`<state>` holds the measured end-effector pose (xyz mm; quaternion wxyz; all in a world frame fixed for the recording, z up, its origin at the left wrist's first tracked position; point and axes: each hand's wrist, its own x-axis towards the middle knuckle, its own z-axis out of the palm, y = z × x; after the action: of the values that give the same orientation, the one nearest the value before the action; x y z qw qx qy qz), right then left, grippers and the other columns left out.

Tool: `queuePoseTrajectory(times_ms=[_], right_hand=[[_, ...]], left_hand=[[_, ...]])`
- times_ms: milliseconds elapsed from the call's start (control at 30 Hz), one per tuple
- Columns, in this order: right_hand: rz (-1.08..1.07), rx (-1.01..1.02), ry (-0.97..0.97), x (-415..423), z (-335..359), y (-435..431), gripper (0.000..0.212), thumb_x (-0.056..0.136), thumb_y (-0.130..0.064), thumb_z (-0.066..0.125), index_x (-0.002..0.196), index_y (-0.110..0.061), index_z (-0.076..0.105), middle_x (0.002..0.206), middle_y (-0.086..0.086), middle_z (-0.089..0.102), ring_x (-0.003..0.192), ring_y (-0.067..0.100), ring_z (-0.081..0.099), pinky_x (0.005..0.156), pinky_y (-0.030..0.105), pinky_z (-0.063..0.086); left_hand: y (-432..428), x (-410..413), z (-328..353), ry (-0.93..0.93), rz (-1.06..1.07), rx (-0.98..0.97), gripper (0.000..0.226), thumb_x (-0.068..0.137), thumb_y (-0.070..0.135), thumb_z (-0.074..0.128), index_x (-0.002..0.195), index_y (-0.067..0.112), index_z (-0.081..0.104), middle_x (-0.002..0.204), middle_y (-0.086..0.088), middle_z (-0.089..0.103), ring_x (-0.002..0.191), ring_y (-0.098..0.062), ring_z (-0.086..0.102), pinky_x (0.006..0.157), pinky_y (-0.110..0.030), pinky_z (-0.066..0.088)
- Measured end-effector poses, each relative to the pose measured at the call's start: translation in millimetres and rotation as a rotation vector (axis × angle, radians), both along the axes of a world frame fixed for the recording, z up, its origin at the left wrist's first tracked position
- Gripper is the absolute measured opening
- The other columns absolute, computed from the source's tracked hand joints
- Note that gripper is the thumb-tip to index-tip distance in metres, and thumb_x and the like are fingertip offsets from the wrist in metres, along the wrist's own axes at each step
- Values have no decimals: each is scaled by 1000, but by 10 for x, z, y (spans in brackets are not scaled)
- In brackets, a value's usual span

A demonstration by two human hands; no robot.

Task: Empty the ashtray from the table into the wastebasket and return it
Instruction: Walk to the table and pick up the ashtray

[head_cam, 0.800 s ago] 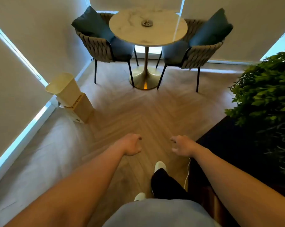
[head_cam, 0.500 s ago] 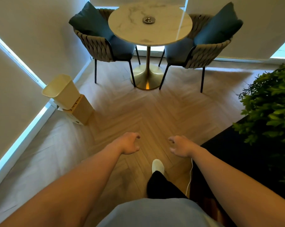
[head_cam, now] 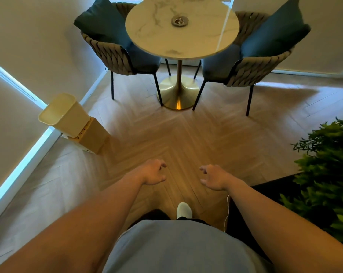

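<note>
A small round metal ashtray [head_cam: 179,21] sits near the middle of a round white marble table [head_cam: 152,36] straight ahead at the top of the view. A cream wastebasket [head_cam: 65,115] stands on a cardboard box by the left wall. My left hand [head_cam: 153,172] and my right hand [head_cam: 213,177] hang out in front of me over the wooden floor, fingers loosely curled and apart, both holding nothing. Both hands are far short of the table and the wastebasket.
Two woven chairs with dark teal cushions flank the table, left [head_cam: 115,50] and right [head_cam: 259,56]. A leafy green plant [head_cam: 328,174] stands on a dark surface at the right. A white cord [head_cam: 227,211] hangs beside my right arm. Herringbone floor lies between me and the table.
I have stepped forward: the table, chairs and wastebasket are closer and larger in view. Both hands stay out in front, still holding nothing.
</note>
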<state>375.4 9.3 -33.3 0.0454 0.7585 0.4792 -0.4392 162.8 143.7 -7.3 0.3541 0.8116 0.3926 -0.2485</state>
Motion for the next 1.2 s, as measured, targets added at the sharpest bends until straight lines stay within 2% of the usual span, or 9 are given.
queuePoseTrajectory(times_ms=[167,333,633,900,1200], right_hand=[[-42,-21,22,228,-89,240,63,93,-32,59,148,-14,34,149,12,45,138,30,41,112,44,39],[-60,-31,38,454,-189,603,64,92,-35,60,148,-15,35,149,10,46,136,28,44,109,40,41],[-93,-48,30,811,-265,1711,66,93,-34,60,149,-14,32,150,11,44,133,29,47,104,39,43],[-172,-19,43,1057,-208,2533,65,94,-28,60,150,-9,31,150,12,43,136,27,45,104,33,39],[-159,50,60,1551,-205,3337,64,93,-26,63,148,-13,35,149,11,45,135,27,45,112,42,41]], left_hand=[[293,176,-72,21,30,-46,60,93,31,65,146,17,42,144,-9,51,129,-26,53,108,-39,45],[709,338,-132,27,15,-64,59,93,31,63,147,19,41,145,-6,51,128,-25,54,108,-40,45],[1987,683,-117,-20,-27,-39,57,93,28,65,145,17,45,141,-8,54,124,-25,56,105,-39,47],[2903,1003,-101,-78,-51,-14,55,93,25,65,143,17,46,136,-8,56,121,-23,56,104,-39,48],[3661,1431,-241,-38,-59,-17,56,89,32,69,141,19,49,135,-7,59,118,-22,59,102,-36,49]])
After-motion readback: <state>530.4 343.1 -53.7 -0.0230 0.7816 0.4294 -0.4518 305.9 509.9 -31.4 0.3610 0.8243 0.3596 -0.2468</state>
